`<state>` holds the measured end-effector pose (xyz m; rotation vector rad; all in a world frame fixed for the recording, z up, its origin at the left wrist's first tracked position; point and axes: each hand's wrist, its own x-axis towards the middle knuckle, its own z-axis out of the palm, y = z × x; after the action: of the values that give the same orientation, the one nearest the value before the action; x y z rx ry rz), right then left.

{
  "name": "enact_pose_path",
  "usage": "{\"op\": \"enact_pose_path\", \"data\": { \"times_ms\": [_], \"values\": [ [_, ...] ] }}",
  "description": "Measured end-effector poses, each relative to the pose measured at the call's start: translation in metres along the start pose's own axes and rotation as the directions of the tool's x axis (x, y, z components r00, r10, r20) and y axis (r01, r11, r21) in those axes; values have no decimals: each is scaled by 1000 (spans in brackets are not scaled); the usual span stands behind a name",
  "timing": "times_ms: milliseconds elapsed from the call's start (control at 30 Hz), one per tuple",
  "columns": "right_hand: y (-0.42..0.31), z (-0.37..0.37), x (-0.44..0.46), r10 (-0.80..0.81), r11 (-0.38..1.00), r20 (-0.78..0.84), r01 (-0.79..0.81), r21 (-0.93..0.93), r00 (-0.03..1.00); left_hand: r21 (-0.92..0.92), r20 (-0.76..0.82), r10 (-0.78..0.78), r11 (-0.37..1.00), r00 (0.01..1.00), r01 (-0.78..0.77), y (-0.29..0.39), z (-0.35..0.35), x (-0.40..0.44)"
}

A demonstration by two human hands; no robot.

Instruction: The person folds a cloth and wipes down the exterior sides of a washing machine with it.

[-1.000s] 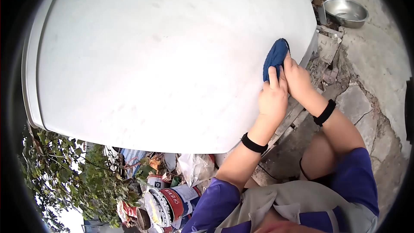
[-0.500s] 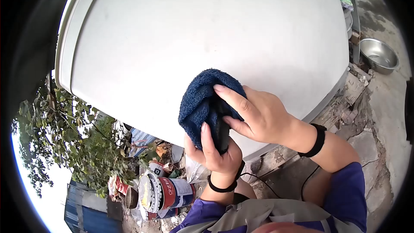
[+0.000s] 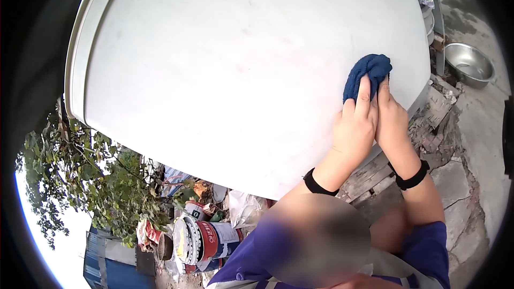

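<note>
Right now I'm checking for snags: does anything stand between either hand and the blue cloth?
Nothing visible does: the left hand and right hand both have fingers on the blue cloth, with no object in between.

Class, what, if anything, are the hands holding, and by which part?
A bunched blue cloth, held by its near side, with the left hand and right hand side by side.

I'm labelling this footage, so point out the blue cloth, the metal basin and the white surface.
Blue cloth [image 3: 369, 66]: head view, on its upper folds.
Metal basin [image 3: 470, 62]: head view, on its bare inside.
White surface [image 3: 241, 93]: head view, on its bare middle.
</note>
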<state>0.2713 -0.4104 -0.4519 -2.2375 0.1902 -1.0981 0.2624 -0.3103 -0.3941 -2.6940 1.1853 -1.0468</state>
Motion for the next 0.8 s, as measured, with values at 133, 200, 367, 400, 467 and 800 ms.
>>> {"op": "enact_pose_path", "data": {
  "times_ms": [133,200,367,400,467,800],
  "values": [
    [92,14,-57,382,924,577,-300,-237,722,-271,272,40,962,962,37,45,118,-38],
    [136,13,-82,309,929,735,-358,-97,603,-384,496,128,919,859,85,63,127,-54],
    [84,-18,-76,276,890,367,-380,251,888,-472,142,3,879,990,65,43,67,-66],
    [55,-30,-63,196,880,300,-303,365,934,-464,65,-32,884,997,59,31,41,-63],
    [5,-47,-34,67,826,237,-187,531,969,-420,-114,-111,906,987,53,11,-2,-62],
    [-77,-21,-6,-300,948,-81,307,87,950,-279,-192,-181,952,965,123,-29,-39,-74]
  ]
}}
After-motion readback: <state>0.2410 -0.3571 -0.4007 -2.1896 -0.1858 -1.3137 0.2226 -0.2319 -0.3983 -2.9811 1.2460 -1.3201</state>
